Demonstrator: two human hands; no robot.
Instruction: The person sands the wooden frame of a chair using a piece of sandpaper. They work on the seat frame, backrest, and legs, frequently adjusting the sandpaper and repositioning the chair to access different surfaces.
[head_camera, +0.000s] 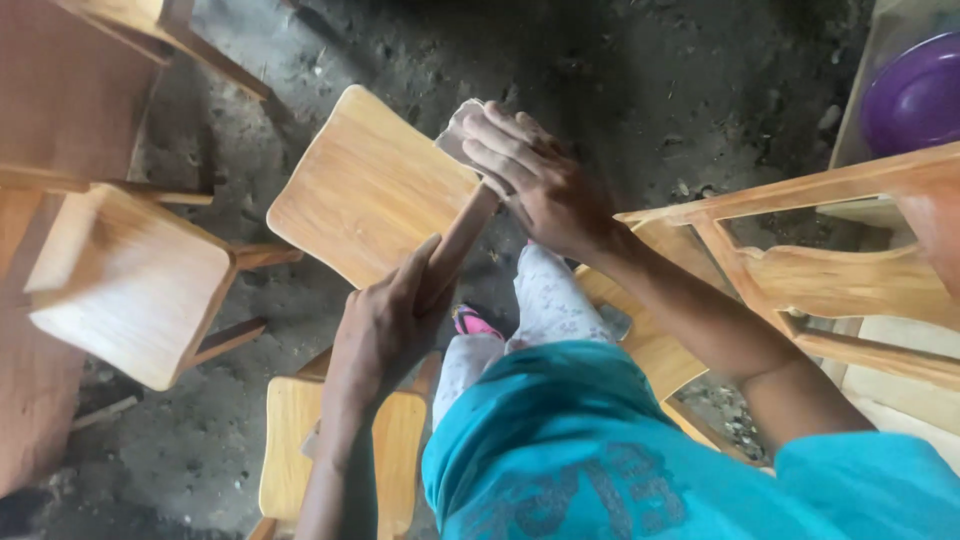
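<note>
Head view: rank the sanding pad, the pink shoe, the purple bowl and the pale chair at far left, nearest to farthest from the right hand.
1. Sanding pad: under the right hand's fingers, on the chair panel's edge.
2. Pink shoe: below the hand, on the floor by the knees.
3. Purple bowl: top right corner.
4. Pale chair: far left.

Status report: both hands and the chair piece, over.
Left hand gripping wooden chair leg. Right hand pressing pale sanding pad on chair back panel. Other chairs crowd close around.
</note>
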